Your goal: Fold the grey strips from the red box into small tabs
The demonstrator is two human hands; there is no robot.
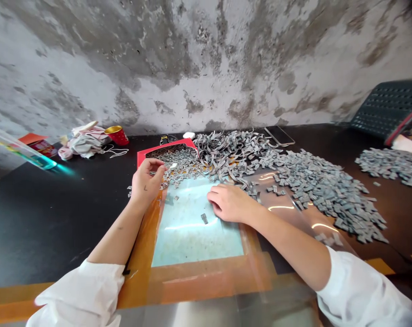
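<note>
The small grey piece (204, 219) lies near frame centre on the pale blue sheet (195, 247), long axis mostly up-down, just lower left of the curled right hand (235, 203), the nearer one; whether it or the bent-fingered left hand (146, 184) grips anything, I cannot tell

Three grey heaps, and one each of box, cup, phone and crate.
On the dark surface (73, 218), one tangle of grey strips (236, 147) and two heaps of flat grey pieces (315, 181), one nearer the right edge, hold too many to count; one red box (144, 156) has countless small bits (182, 156). One blue sheet (192, 247) carries two pieces lying apart. Toward the far edge: one red-and-gold cup (117, 136), one phone (280, 136), one dark crate (385, 106).
</note>
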